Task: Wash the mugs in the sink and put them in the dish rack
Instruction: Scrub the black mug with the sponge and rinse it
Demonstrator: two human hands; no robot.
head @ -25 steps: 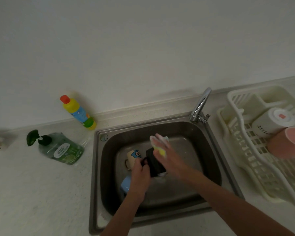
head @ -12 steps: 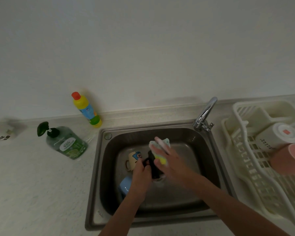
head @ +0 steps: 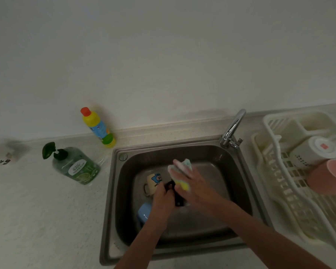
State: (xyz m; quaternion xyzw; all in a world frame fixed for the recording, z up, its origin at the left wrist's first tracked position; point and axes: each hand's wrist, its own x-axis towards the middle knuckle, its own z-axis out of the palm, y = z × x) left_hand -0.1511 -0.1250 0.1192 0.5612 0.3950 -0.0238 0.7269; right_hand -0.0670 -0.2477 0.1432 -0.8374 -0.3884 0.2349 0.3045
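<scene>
A black mug [head: 176, 198] is sitting over the sink [head: 241, 183], the left hand [head: 162, 199] gripping its handle with closed fingers, the right hand [head: 190, 186] pressing a sponge [head: 180, 174] against it, fingers partly spread.

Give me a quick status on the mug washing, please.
Left hand grips black mug; right hand scrubs with sponge. Two mugs wait in sink. Nothing obstructing.

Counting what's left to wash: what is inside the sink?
In the sink: a cream cartoon mug lying down, a blue mug partly under the left hand, and a black mug being scrubbed with a sponge in the right hand. The hands hide most of the black mug.
</scene>
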